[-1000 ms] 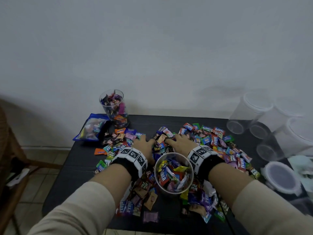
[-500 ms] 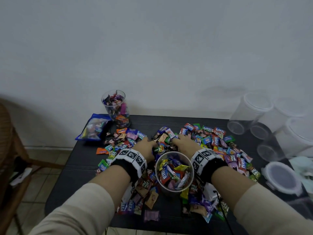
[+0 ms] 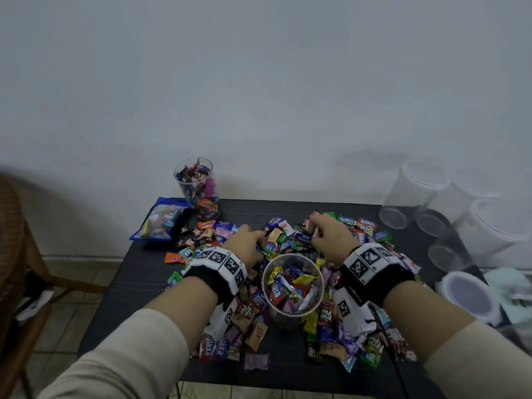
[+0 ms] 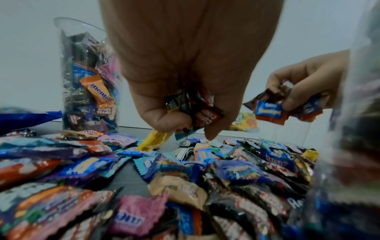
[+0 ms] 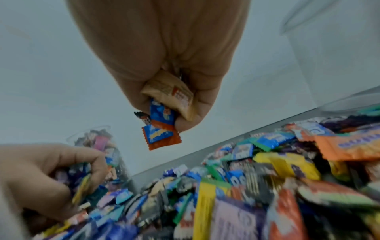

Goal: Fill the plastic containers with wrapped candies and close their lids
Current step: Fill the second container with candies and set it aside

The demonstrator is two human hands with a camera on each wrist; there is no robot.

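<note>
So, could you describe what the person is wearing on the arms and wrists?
Both arms have long beige sleeves, pushed up the forearms. Each wrist carries a black band with white blocks printed with black square marker patterns. A white camera unit with another marker hangs under each wrist. The hands are bare.

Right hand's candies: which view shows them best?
Right wrist. The right hand grips a tan and blue-orange bunch of candies up close, unblocked. Left wrist shows them small at its right side; in the head view the hand's back hides most.
</note>
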